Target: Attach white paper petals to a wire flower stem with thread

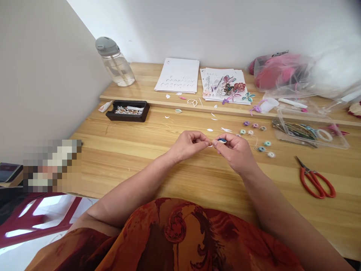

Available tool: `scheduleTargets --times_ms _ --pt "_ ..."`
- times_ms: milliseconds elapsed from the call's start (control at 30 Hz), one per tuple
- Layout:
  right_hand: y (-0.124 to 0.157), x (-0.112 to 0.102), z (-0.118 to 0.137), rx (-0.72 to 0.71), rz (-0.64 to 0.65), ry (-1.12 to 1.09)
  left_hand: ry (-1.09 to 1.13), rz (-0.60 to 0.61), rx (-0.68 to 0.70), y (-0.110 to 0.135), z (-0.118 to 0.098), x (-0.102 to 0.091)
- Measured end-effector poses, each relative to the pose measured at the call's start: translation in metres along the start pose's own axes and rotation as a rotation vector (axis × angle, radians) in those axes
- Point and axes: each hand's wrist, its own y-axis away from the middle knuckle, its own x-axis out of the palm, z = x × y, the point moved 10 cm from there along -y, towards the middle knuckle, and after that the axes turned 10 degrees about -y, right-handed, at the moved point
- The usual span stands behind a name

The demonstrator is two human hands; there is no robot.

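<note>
"Nearest item: patterned orange-brown garment (175, 229). Beyond?"

"Tabletop (135, 143), wood-grained. Over it, one blue-and-white petal-shaped piece (222, 140), pinched between thumb and fingers of the right hand (237, 150)."

"Left hand (193, 145)?"

"Just beside; thumb and fingertip drawn narrow. Whether they grip a thread, cannot tell."

"Handling?"

"Judged light, bendable, easily creased, unlikely to slip. Best taken by the edge near one end, lightly, sparing the blue face."

"Stock nearby?"

"White leaf-shaped cut-outs (210, 130), thread bobbins (261, 149); farther right, red-handled scissors (316, 182), blades parted slightly."
</note>
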Motion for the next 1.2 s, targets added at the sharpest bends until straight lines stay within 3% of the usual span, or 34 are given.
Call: scheduleTargets --times_ms 267,433,667,900,1200 --pt "0.0 0.003 -0.001 0.019 0.011 -0.071 -0.081 -0.062 0.009 0.002 -0.005 -0.004" --pt "0.001 0.007 -0.015 0.191 0.042 -0.239 -0.132 -0.071 0.079 0.001 -0.009 -0.005" --pt "0.01 0.014 -0.039 0.489 0.12 -0.335 -0.371 -0.101 0.326 0.01 -0.034 -0.001" --pt "0.011 0.019 -0.04 0.531 0.158 -0.365 -0.749 -0.134 0.662 0.026 -0.059 0.013" --pt "0.01 0.017 -0.043 0.547 0.158 -0.412 -1.001 -0.144 0.755 0.032 -0.06 0.023"
